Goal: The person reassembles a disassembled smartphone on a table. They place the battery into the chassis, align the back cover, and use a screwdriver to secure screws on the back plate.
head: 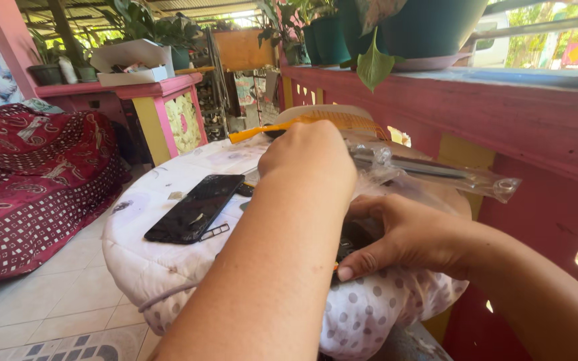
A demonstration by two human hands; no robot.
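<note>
Left hand [309,157] closed around clear plastic bag [436,175] of slim tools, centre frame, apparently lifting it off the work | right hand [403,237] pinned dark part [354,239] (mostly hidden), lower centre | black phone [195,208] left, on padded table [148,261].

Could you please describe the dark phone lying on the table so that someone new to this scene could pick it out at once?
Find the round table under its white quilted cover, beside the pink railing. On its left half, left of the left hand, lies the black phone. It is the only flat, glossy black slab there; its neighbours are small scattered parts.
</note>
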